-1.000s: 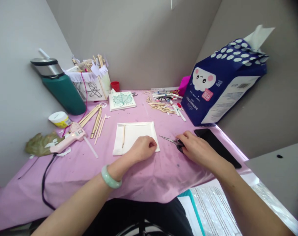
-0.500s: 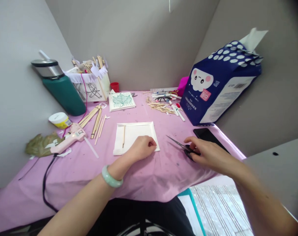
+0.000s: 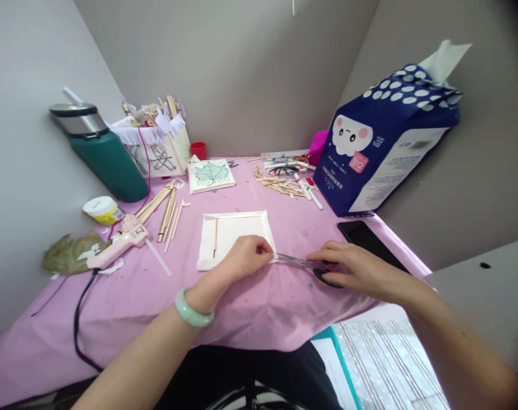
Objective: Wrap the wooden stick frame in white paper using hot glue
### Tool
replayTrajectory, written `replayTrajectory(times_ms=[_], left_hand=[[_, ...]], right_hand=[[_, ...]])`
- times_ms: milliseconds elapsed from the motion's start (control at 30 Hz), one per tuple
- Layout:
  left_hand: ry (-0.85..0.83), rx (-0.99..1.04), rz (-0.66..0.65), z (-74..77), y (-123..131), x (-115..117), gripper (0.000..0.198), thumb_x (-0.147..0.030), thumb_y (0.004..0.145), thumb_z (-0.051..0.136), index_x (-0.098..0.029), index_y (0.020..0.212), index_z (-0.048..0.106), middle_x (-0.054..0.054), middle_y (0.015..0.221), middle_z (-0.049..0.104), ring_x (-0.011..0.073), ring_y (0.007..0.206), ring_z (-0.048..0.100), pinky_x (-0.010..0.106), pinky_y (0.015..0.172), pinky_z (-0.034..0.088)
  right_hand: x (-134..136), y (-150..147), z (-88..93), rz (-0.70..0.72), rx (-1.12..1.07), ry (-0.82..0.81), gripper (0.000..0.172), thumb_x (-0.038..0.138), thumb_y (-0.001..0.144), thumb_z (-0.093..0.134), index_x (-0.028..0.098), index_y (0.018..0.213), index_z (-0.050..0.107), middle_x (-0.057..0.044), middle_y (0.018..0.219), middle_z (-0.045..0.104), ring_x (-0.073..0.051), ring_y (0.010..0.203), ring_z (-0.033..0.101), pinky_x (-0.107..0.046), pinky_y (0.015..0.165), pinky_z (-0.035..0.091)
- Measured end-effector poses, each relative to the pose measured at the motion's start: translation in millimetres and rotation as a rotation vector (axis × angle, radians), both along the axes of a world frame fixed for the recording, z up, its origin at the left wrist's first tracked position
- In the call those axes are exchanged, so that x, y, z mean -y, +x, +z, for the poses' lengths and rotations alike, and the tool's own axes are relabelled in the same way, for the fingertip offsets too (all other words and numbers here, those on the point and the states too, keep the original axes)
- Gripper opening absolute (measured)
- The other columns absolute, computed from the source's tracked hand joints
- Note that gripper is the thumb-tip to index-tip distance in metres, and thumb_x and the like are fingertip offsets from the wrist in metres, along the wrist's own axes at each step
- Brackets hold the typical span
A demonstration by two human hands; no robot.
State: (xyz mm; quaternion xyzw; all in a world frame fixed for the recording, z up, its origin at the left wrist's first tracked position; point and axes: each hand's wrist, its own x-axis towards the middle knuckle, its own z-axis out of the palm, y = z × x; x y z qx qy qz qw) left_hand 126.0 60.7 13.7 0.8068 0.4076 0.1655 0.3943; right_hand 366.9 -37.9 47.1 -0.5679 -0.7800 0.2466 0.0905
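My right hand (image 3: 353,267) grips a pair of scissors (image 3: 293,259) with black handles. Their blades point left, with the tips right at the fingers of my left hand (image 3: 251,254). Those fingers are pinched together over the lower right corner of a white square panel (image 3: 237,233) with a raised rim; what they hold, if anything, is too small to make out. A short thin wooden stick (image 3: 215,236) with a dark lower end lies upright along the panel's left side. My left forearm wears a pale green bangle (image 3: 194,310).
Left are a pink glue gun (image 3: 122,244), dried leaf (image 3: 73,250), tub (image 3: 103,210), bundled sticks (image 3: 168,213) and green bottle (image 3: 109,162). Behind sits a leaf-print panel (image 3: 211,174). Markers and sticks (image 3: 284,185), a blue tissue pack (image 3: 382,142) and a phone (image 3: 372,245) are right.
My right hand has brought the scissors left, so their tips now meet the fingers of my left hand. The scissor handles have spread apart. My left hand has barely moved.
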Motion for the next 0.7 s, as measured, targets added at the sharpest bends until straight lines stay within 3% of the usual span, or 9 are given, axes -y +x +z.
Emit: replayTrajectory(times_ms=[267,700], left_hand=[[-0.056,0.032,0.005,0.6,0.4,0.2,0.011,-0.02,0.07,0.059,-0.015,0.072,0.068,-0.002,0.06,0.059,0.01,0.055,0.049,0.021,0.054,0.036],[-0.154,0.085,0.043,-14.5,0.3,-7.4,0.019,-0.03,0.067,0.061,-0.015,0.073,0.071,0.001,0.065,0.066,0.0138,0.062,0.057,0.024,0.057,0.041]], right_hand=[[-8.7,-13.7,-1.3,0.026,0.054,0.019,0.037,0.026,0.082,0.059,0.031,0.119,0.063,-0.005,0.096,0.062,-0.019,0.083,0.058,-0.032,0.076,0.044],[-16.2,-23.5,-2.6,0.06,0.101,-0.015,0.033,0.023,0.082,0.056,0.033,0.113,0.064,-0.003,0.091,0.059,-0.018,0.079,0.055,-0.034,0.077,0.038]])
